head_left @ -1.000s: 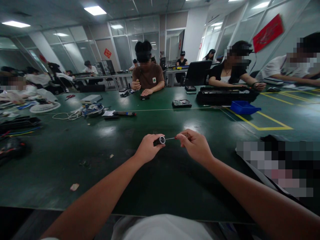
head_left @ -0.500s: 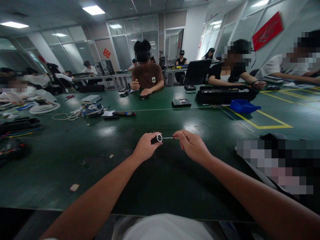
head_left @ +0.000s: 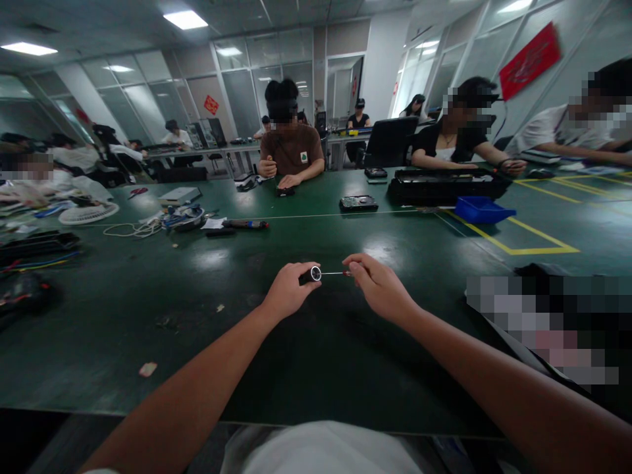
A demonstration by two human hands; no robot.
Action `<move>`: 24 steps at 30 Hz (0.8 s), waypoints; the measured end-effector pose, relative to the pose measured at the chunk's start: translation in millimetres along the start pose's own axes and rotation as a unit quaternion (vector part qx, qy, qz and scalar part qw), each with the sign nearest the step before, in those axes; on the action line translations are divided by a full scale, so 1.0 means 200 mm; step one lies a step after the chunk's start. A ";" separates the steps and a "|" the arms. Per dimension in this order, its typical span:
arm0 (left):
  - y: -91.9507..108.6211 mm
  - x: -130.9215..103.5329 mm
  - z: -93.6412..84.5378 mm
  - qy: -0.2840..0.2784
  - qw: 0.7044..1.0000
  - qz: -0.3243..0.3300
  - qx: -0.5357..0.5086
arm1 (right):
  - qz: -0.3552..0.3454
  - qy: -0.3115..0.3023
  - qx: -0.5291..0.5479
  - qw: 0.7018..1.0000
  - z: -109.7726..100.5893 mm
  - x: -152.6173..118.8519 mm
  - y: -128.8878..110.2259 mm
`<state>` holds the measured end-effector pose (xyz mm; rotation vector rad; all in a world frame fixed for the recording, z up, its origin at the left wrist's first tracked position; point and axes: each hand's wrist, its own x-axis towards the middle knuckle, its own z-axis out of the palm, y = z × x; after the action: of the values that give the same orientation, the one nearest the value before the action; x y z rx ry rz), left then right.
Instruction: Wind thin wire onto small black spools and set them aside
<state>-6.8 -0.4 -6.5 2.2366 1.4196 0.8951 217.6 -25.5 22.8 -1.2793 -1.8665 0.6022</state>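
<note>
My left hand (head_left: 291,289) is closed round a short black cylinder (head_left: 315,273) with a silver ring at the end that faces me. Its kind I cannot make out. From the right, the thin metal shaft of a screwdriver (head_left: 332,273) reaches the cylinder's side, though the exact contact point is too small to see. My right hand (head_left: 378,283) grips the screwdriver's small red handle between thumb and fingers, and most of that handle is hidden. Both hands are held above the green table (head_left: 316,375).
Beyond my hands lie a dark pen-shaped tool (head_left: 244,224), a circuit-board device (head_left: 358,203), a long black housing (head_left: 444,185) and a blue bin (head_left: 481,209). Tangled cables (head_left: 180,217) are at the left. A co-worker in a brown shirt (head_left: 292,155) sits opposite.
My right fingers have shifted and loosened slightly round the screwdriver, so more of its red handle shows. My left hand and the cylinder have stayed almost in place.
</note>
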 end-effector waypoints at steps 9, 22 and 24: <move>0.00 0.00 -0.01 -0.002 1.000 -0.008 0.001 | 0.066 0.027 0.228 0.971 0.04 0.02 0.03; 0.02 0.01 -0.01 -0.029 0.999 0.009 0.016 | 0.085 0.124 0.299 0.942 0.08 0.04 0.07; 0.02 0.01 -0.01 -0.031 0.999 0.010 0.020 | 0.055 0.112 0.251 0.960 0.07 0.03 0.07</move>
<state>-4.8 -0.8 -1.3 2.2911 1.4022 0.8016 212.1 -13.7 6.4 -1.0623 -1.3470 0.8853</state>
